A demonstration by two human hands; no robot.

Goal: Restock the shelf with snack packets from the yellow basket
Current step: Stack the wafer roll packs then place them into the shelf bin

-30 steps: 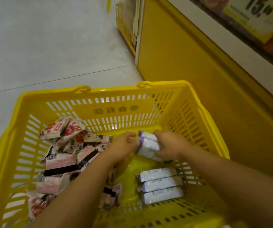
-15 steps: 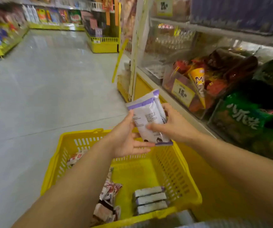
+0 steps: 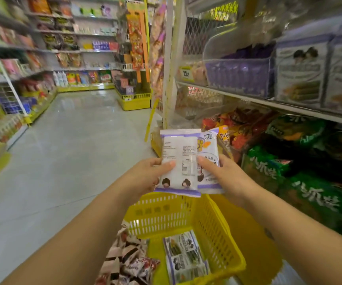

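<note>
A: So, two flat, glossy white-and-purple rectangles above the yellow basket (image 3: 213,223): left hand (image 3: 145,175) clasps the front packet (image 3: 178,161), right hand (image 3: 223,173) clasps the rear packet (image 3: 209,149).
B: Yep. Inside that slotted plastic basket, spare packets (image 3: 184,256) lying flat, count unclear, beside a heap of crinkly wrappers (image 3: 129,260).

Moderately bright, even store light with a slight warm-green cast. Light falls from above, shelf undersides darker. Glossy floor (image 3: 79,153) shows soft pale sheen far down aisle, no hard glare. Shadows soft, deepest around green bags (image 3: 314,198) low on right. Heavy motion blur on left shelves (image 3: 5,79) and right-edge boxes (image 3: 302,68). Snack packets (image 3: 178,159) at centre sharpest, small print unreadable. Yellow basket (image 3: 213,223), near, slightly soft. Wide-angle distortion: white upright (image 3: 169,68) leans, near corners stretched.
</note>
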